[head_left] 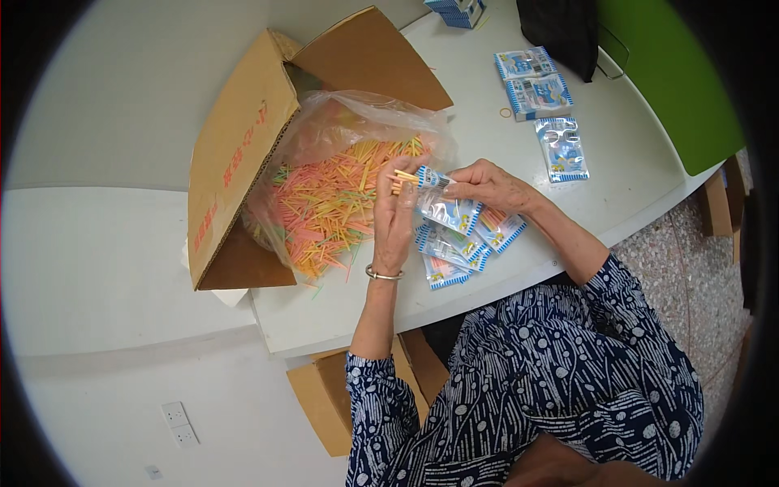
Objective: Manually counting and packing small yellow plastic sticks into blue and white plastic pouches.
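My left hand (393,226), a bangle at its wrist, is closed around a small bundle of yellow-orange plastic sticks (401,178). Their ends poke out beside the thumb, at the upper edge of a clear packet (448,214) with blue-and-white striped ends. My right hand (492,187) pinches that packet near its top; whether the sticks are partly inside it, I cannot tell. Below both hands lie several similar packets (446,271) in a loose pile. Left of my left hand, a clear plastic bag (357,105) holds a heap of pink, yellow and green sticks (333,199).
An open cardboard box (239,154) on its side surrounds the bag. Flat packets (561,149) and a rubber band (505,113) lie at the table's far right. Behind are a stack of blue packets (458,11) and a black bag (564,32). Another carton (320,406) stands under the table.
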The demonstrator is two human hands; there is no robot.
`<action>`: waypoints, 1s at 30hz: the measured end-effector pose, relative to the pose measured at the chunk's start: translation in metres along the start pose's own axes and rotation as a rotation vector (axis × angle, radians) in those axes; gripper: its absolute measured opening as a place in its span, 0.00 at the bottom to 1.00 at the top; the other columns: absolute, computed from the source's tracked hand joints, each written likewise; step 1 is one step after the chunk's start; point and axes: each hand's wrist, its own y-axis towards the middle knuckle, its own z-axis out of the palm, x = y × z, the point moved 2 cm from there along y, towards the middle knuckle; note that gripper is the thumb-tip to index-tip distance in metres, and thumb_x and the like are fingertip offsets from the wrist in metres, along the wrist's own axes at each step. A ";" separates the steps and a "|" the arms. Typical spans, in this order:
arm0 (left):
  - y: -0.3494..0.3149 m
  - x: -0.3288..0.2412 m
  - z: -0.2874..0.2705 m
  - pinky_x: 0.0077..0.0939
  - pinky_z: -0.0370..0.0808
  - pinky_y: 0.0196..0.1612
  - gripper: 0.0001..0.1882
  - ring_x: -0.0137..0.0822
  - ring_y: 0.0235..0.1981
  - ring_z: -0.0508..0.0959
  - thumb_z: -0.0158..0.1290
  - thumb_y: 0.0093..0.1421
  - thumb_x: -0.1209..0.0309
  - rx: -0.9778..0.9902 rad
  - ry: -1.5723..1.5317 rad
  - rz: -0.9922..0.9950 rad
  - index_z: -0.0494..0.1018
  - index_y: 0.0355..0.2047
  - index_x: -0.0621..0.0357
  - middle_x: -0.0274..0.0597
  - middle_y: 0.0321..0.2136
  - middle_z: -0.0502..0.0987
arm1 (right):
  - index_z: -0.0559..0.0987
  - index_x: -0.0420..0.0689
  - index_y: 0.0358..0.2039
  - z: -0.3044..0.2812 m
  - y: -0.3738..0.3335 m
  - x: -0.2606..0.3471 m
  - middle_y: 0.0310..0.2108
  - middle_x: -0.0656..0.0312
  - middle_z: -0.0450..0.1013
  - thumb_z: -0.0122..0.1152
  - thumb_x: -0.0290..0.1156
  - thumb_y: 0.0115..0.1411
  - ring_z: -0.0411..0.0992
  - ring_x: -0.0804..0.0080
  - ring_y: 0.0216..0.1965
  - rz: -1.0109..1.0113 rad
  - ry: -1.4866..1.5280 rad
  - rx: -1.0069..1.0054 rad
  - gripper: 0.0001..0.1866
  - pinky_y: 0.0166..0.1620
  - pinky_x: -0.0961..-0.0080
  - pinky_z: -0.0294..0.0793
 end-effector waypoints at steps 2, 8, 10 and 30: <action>-0.001 -0.003 0.002 0.30 0.63 0.55 0.18 0.38 0.52 0.69 0.38 0.66 0.65 -0.030 -0.080 -0.003 0.61 0.52 0.63 0.53 0.50 0.69 | 0.79 0.36 0.41 0.000 0.000 -0.001 0.28 0.68 0.76 0.53 0.36 0.62 0.68 0.89 0.28 0.007 0.005 -0.018 0.16 0.31 0.87 0.69; 0.008 -0.008 -0.004 0.31 0.69 0.47 0.21 0.37 0.45 0.74 0.46 0.61 0.72 0.202 0.601 0.061 0.61 0.55 0.60 0.52 0.44 0.73 | 0.77 0.37 0.44 -0.001 0.000 -0.006 0.30 0.67 0.76 0.54 0.36 0.62 0.68 0.89 0.31 0.003 0.091 -0.017 0.16 0.33 0.87 0.70; 0.008 -0.007 -0.006 0.29 0.70 0.46 0.21 0.36 0.43 0.75 0.47 0.60 0.74 0.159 0.509 -0.022 0.62 0.54 0.61 0.50 0.41 0.74 | 0.76 0.36 0.46 -0.001 -0.001 0.000 0.33 0.66 0.76 0.55 0.33 0.61 0.69 0.87 0.32 0.026 0.062 -0.033 0.17 0.35 0.86 0.70; 0.012 -0.011 0.036 0.20 0.72 0.41 0.19 0.28 0.37 0.75 0.53 0.54 0.80 0.125 0.114 -0.155 0.64 0.46 0.65 0.45 0.37 0.75 | 0.81 0.36 0.29 -0.011 -0.039 0.033 0.21 0.67 0.75 0.64 0.34 0.53 0.67 0.89 0.21 0.164 -0.090 -0.083 0.12 0.23 0.87 0.66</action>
